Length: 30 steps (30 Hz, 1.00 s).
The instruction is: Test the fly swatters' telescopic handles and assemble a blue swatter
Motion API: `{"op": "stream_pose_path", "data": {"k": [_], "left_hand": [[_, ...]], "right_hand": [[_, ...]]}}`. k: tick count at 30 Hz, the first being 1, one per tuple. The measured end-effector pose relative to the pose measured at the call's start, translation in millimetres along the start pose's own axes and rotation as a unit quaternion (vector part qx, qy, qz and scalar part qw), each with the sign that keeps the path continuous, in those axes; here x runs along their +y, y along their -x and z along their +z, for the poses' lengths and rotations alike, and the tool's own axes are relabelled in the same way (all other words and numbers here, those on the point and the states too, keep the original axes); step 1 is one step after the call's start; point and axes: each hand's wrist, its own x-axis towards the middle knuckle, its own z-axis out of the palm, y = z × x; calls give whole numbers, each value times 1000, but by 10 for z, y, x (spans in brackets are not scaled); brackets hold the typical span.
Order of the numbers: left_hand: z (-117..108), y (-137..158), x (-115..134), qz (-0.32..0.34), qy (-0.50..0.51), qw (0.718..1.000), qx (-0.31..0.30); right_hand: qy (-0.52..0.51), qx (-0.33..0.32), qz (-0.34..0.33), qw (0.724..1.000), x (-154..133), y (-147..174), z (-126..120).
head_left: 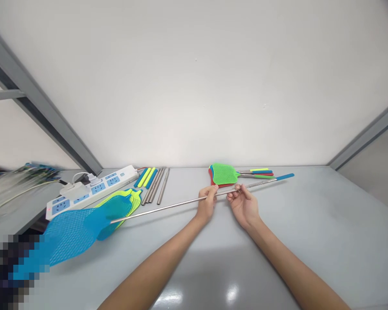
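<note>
A blue fly swatter [74, 232] with a long, drawn-out metal rod stretches across my view, its mesh head at the left and its blue grip at the right. My left hand [207, 202] is wrapped round the rod near its middle. Just to the right, my right hand [244, 204] pinches the same rod between thumb and fingers, palm turned up. Behind my hands lies a stack of assembled swatters [224, 174], green on top, with handles pointing right. Loose yellow-green and blue swatter heads [136, 199] lie partly hidden under the held one.
A white power strip [97, 189] with plugs in it runs along the left side. Beside it lie blue and yellow grips [145, 177] and several metal rods [163, 187]. Plastic-wrapped items [35, 176] sit on the neighbouring surface at far left. A wall closes off the table's back.
</note>
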Motion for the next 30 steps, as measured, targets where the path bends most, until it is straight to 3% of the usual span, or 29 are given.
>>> {"op": "stream_pose_path", "data": {"k": [7, 12, 21, 25, 30], "left_hand": [[-118, -93, 51, 10, 37, 997, 66], [-268, -78, 140, 5, 50, 995, 82], [-953, 10, 390, 25, 38, 993, 112], [-1102, 37, 407, 23, -14, 994, 107], [-1062, 93, 358, -19, -33, 998, 45]], "right_hand": [[5, 51, -89, 995, -154, -133, -167], [8, 89, -116, 989, -196, -165, -207], [43, 164, -150, 974, -205, -199, -277], [41, 177, -152, 972, -180, -201, -267], [30, 155, -151, 976, -142, -126, -164]]}}
